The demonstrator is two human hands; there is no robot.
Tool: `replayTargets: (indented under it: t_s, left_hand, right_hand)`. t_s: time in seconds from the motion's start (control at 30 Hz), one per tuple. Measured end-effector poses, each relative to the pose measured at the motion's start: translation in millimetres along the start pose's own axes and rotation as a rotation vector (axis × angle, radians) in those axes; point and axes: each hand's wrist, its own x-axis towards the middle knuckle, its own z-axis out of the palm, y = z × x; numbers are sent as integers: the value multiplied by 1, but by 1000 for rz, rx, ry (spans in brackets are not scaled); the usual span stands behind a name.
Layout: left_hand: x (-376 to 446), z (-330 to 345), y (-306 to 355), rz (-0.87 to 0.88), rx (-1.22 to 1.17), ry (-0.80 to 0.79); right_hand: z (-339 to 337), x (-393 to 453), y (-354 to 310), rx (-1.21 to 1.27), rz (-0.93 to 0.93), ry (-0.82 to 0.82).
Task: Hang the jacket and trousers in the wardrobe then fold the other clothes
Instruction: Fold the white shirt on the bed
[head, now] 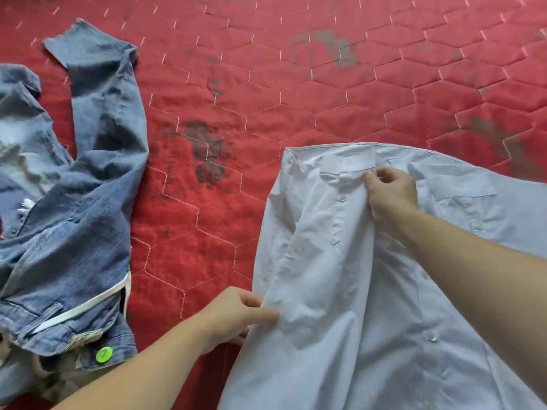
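Head view: white shirt spread front-up on red quilted mattress, collar at far end, buttons showing.

Right hand on shirt, just below collar, fingers curled, pinching placket fabric.

Left hand at shirt's left edge, thumb and fingers gripping side or sleeve fabric.

Denim garment crumpled well left of shirt, untouched, green round tag on it.

Judgement: shirt fold barely begun, no completed fold visible. Denim still waits. Wardrobe not in view; hanging step cannot be confirmed.
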Motion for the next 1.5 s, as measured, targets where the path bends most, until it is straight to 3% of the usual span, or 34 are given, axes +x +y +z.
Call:
replayTargets:
  t_s: [0.1,0.17,0.23,0.33,0.43,0.57,0.7,0.8,0.97,1.03,1.13,1.27,1.4,1.5]
  left_hand:
    - [1,1,-2,24,11,34]
    - [3,1,-5,45,9,75]
    - [5,2,-9,76,0,142]
    - [6,7,-13,139,-52,245]
    - [5,17,-15,249,-103,459]
    - [-4,34,-30,331,-130,610]
    - [-33,43,-62,321,-55,528]
    - [-51,46,-95,340,147,502]
    - [-94,84,-138,551,755,816]
    - [-115,114,-157,653,829,707]
    - [-144,163,-184,610,815,426]
    - [-168,228,-214,647,1073,297]
    - [-172,269,-227,497,1365,317]
    - [-163,275,-233,444,1385,404]
  right_hand:
    - [2,-1,0,65,81,4]
    - [0,-13,0,-40,-4,19]
    - [-3,-45,1,-253,-309,39]
    - [-5,-125,25,-469,-827,-155]
    - [-15,-224,64,-514,-1011,-353]
    - [-31,-319,119,-731,-880,-523]
    - [-34,-349,145,-1012,-802,-589]
    - [-38,-361,134,-988,-741,-564]
    - [-93,-397,158,-861,-835,-522]
    - [-132,-415,173,-806,-861,-465]
    - [-196,-442,196,-801,-855,-457]
    - [-275,-453,218,-910,-735,-380]
    - [-313,-437,235,-1114,-609,-340]
    - [-305,-421,248,-1206,-555,-359]
